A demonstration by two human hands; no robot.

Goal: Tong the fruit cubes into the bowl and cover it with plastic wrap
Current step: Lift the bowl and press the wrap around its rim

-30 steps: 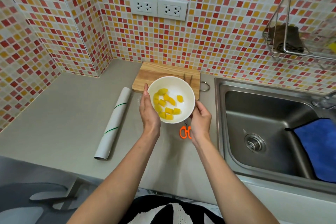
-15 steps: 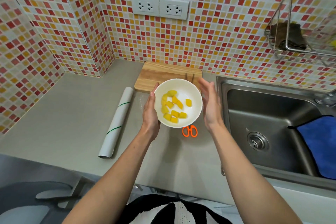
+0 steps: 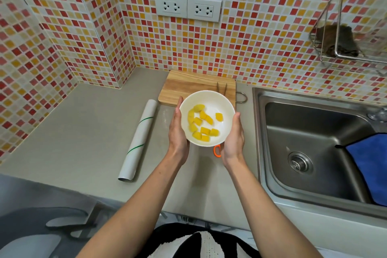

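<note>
A white bowl point(image 3: 227, 109) with several yellow fruit cubes point(image 3: 202, 126) in it is held above the grey counter, in front of the wooden cutting board point(image 3: 188, 86). My left hand point(image 3: 178, 132) cups its left side, thumb along the rim. My right hand point(image 3: 233, 138) cups its lower right side. The fingers of both hands are hidden under the bowl. Whether a film lies over the bowl I cannot tell. A roll of plastic wrap point(image 3: 139, 138) lies on the counter to the left. Thin tongs point(image 3: 222, 88) rest on the board behind the bowl.
Orange-handled scissors point(image 3: 216, 151) lie on the counter, mostly hidden by the bowl and my right hand. A steel sink point(image 3: 314, 142) with a blue cloth point(image 3: 370, 165) is at the right. A wire rack point(image 3: 339, 48) hangs on the tiled wall above it.
My right hand, held open off the bowl's upper right half a second ago, has come back down to the bowl's lower right side. The left hand kept its hold.
</note>
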